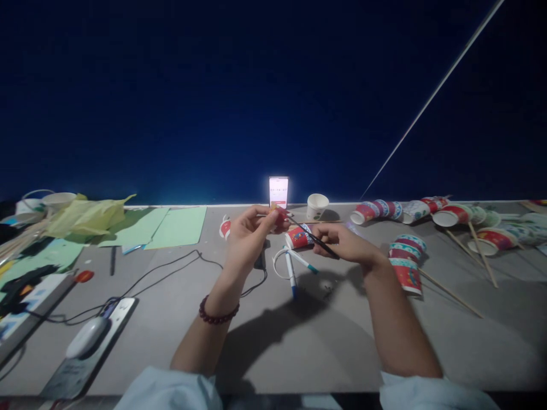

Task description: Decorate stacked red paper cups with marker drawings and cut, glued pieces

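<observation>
Pretty dim overall, ngl: the plain dark-blue wall point(213, 114) nearly swallows the top half, and the upright rectangular phone with a glowing white screen point(278, 187) at the far edge of the flat grey table point(162, 330) is blown out with a halo. The bare left hand point(252, 226) and bare right hand point(342, 240) sit above broad soft shadows spreading toward the near edge. Wide-angle stretch hits both ends, with the patterned red-and-green paper cups point(489, 241) near the far right corner going smeary.

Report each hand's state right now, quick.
Left hand: closed, pinching a small red piece; exactly what it is, I can't tell.
Right hand: closed, holding a thin dark stick.
</observation>
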{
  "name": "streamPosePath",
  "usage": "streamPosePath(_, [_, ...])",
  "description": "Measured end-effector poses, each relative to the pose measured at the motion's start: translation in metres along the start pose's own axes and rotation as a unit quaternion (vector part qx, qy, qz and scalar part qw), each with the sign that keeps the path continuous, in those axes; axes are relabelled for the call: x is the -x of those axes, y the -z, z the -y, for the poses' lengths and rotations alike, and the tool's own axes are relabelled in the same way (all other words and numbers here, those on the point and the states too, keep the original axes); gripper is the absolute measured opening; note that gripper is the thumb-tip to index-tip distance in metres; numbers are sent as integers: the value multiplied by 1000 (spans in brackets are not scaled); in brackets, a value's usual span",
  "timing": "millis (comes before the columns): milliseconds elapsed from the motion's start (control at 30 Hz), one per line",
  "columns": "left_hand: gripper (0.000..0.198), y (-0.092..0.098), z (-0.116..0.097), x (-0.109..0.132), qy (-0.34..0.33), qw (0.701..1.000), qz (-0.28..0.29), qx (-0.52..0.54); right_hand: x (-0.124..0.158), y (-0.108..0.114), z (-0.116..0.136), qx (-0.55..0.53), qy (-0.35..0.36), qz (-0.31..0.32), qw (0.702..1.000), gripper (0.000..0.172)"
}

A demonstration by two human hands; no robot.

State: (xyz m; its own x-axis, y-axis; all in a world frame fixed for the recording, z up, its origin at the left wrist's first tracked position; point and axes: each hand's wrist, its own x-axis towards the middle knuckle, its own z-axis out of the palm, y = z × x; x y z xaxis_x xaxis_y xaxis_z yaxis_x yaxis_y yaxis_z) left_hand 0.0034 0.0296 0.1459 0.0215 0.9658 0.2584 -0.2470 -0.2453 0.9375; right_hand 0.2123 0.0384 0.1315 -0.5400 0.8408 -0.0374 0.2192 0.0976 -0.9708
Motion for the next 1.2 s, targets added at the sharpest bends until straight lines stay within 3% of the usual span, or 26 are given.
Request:
streamPosePath(533, [18,-5,3,0,-7,1000,-20,21,-5,-6,-2,-7,14,2,1000,44])
streamPosePath(933, [14,-7,-3,3,-1,1000,-20,9,-6,-1,-10,-34,33,48,998,38])
streamPosePath(1200, [16,-6,3,1,-11,999,-31,10,-7,-4,-8,-24,28,38,999,40])
